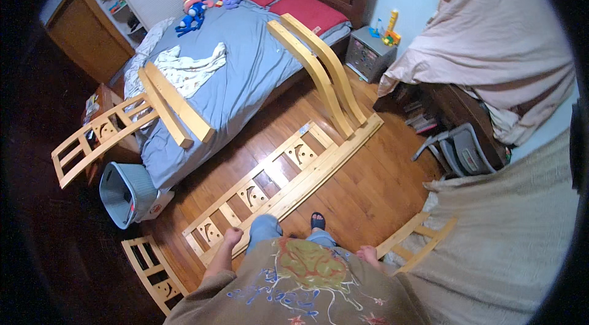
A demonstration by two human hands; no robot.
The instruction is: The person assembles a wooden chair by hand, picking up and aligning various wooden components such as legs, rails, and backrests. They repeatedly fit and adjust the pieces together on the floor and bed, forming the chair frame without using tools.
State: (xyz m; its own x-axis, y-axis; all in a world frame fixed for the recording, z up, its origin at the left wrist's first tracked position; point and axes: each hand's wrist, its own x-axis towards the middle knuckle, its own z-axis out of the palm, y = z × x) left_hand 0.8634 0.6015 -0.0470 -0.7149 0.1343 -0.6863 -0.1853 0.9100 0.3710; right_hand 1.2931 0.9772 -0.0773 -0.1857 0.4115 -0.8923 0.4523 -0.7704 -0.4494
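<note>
My left hand [232,236] hangs at my side with its fingers curled in, and I see nothing in it. Below it on the floor lies a long wooden bed rail panel [251,195] with smiling-face cut-outs, a plain plank along its near side. My right hand [369,255] is also loosely curled and looks bare. Close beside it is a ladder-like wooden frame [417,236] by the curtain; I cannot tell whether they touch. Two curved wooden posts [322,73] stand at the panel's far end, overlapping the bed in view.
A bed [239,88] with grey sheets holds two straight wooden beams [175,104] and a slatted panel [101,135] at its left end. A blue basket [126,193] stands near the bed's corner. Another panel [156,273] lies lower left. A grey chair [463,150] stands right.
</note>
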